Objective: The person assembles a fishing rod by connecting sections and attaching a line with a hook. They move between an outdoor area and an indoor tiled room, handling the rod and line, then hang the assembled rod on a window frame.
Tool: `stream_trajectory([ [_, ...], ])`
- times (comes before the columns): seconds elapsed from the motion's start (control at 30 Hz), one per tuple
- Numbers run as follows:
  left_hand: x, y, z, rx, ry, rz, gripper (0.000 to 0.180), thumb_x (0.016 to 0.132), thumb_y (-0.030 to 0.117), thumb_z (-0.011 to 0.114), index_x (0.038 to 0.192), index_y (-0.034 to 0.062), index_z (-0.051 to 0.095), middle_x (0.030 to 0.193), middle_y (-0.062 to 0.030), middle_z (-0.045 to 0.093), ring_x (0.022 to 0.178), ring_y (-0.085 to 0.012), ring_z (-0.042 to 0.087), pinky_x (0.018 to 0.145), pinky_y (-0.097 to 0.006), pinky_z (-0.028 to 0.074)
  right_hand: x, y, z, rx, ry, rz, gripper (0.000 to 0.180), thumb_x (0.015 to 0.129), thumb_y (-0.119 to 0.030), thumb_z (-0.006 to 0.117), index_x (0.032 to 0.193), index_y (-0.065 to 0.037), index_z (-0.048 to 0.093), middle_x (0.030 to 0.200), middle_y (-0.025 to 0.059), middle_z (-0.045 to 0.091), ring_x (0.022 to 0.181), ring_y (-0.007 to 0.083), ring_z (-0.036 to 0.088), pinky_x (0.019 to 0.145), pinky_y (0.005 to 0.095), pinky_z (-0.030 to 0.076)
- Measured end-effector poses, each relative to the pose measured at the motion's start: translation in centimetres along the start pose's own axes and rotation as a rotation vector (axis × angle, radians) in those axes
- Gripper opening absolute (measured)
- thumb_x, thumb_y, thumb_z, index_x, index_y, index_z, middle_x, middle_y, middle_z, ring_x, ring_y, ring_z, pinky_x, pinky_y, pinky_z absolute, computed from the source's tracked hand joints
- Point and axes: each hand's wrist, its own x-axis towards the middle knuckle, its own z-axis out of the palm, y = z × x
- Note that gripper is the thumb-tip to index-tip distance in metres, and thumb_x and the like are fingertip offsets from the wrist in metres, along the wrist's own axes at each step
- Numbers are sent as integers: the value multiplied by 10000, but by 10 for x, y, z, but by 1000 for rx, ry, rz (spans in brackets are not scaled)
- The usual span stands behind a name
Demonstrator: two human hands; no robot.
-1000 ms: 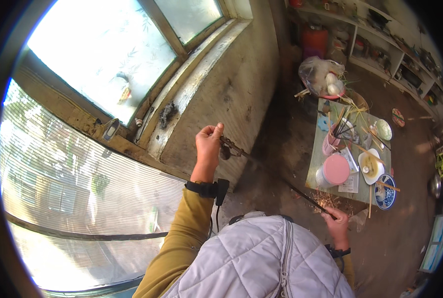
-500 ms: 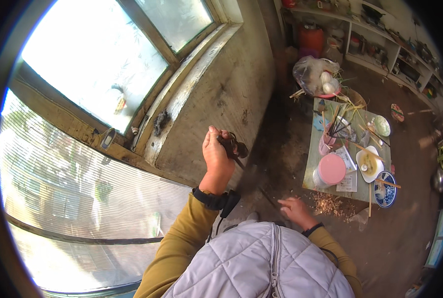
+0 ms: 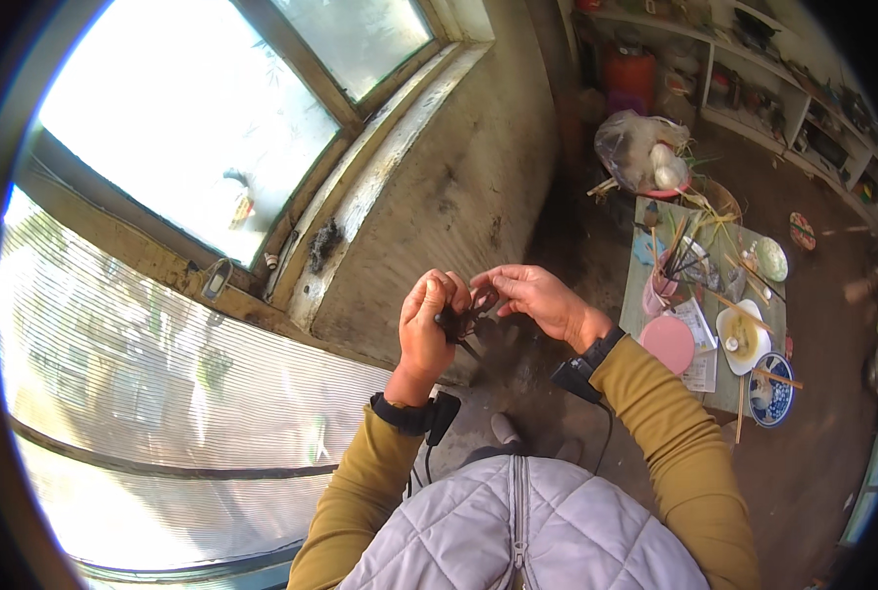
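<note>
My left hand (image 3: 427, 324) is closed round a dark brown object (image 3: 466, 323) with loop-like parts and a thin end pointing downward; its exact kind is hard to make out. My right hand (image 3: 542, 303) reaches in from the right, its thumb and fingertips pinching at the loop on the object's upper right side. The two hands are close together in front of the wall below the window, with the object between them. Part of it is hidden behind my left fingers.
A low table (image 3: 635, 305) on the right carries a pink-lidded container (image 3: 667, 344), a pink cup of chopsticks (image 3: 658, 292), a white dish of food (image 3: 742, 336) and a blue-white bowl (image 3: 770, 389). The window ledge (image 3: 380, 177) is on the left. Shelves (image 3: 754, 88) stand behind.
My right hand has risen from low beside the table to the object in my left hand. A dark stick-like shape near it earlier no longer shows. My left hand has shifted slightly down.
</note>
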Motion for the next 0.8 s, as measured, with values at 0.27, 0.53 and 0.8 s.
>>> stream_trajectory([
  [0.27,21,17,-46,-175,33,68,367,1011,316,408,733,77,383,722,-46,416,675,-133,374,629,-249,337,41,-7,12,0,-152,-76,216,937,-145,578,1102,-10,614,1060,81,655,990,167,625,822,307,504],
  [0.53,58,52,-68,-34,81,222,374,990,382,439,756,91,437,1007,-98,520,741,-131,487,487,-207,425,87,-123,53,-335,-95,-244,70,850,-50,634,856,8,673,883,44,655,826,104,596,772,234,453],
  [0.8,91,80,-74,-19,65,46,274,1013,339,425,951,84,501,939,-30,602,711,-69,548,590,-215,442,124,-206,113,-1013,144,-544,184,913,-137,577,809,15,580,641,77,583,624,124,549,594,282,446],
])
